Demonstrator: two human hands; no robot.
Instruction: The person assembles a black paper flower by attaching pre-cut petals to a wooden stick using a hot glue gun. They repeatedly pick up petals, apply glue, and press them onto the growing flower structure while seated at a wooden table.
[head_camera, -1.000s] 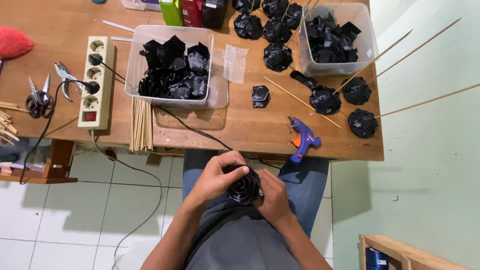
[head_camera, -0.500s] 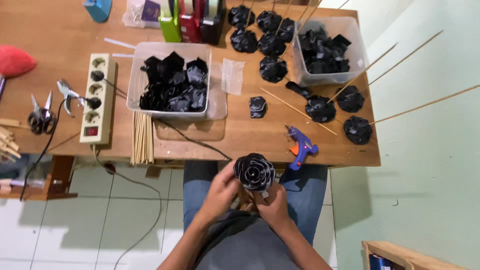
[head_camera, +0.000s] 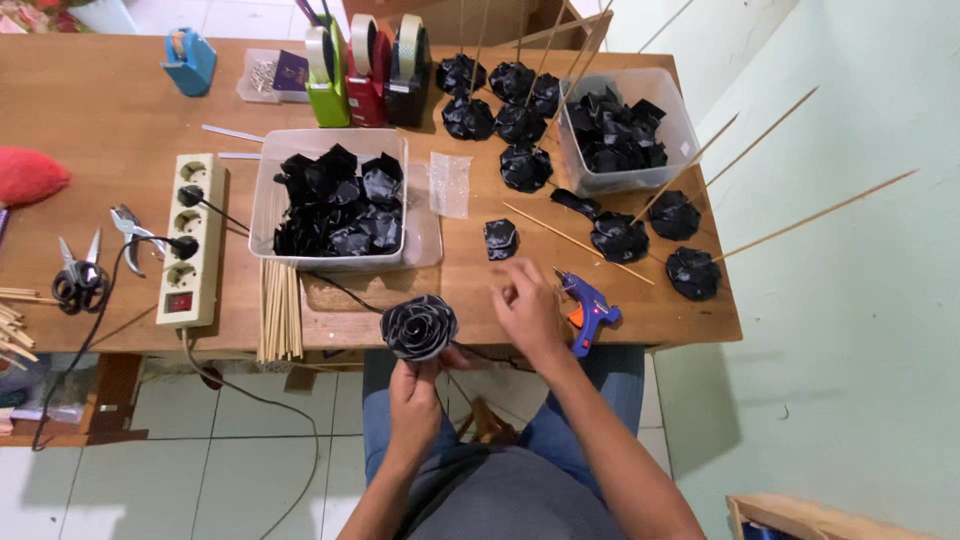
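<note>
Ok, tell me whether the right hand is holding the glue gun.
No: the right hand hovers empty beside the glue gun, which lies on the table; the left hand holds the black rose.

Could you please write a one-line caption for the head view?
Left hand holds a black rose while right hand reaches toward the blue glue gun.

Rose (head_camera: 419, 326) stem hidden inside left hand (head_camera: 415, 392); cannot tell what fingers (head_camera: 405, 368) pinch below bloom. Right hand (head_camera: 527, 308) covers worktop (head_camera: 110, 120) edge; whether its fingertips hold anything too small to tell. Glue gun (head_camera: 589, 310) partly behind right hand. Red cushion (head_camera: 28, 176) cut by left edge. Stick tips (head_camera: 12, 330) cut at left edge. Tape dispensers (head_camera: 365, 68) cut at top. Small bin (head_camera: 275, 76) contents too small to tell. Wooden box (head_camera: 800, 515) cut by bottom edge.
</note>
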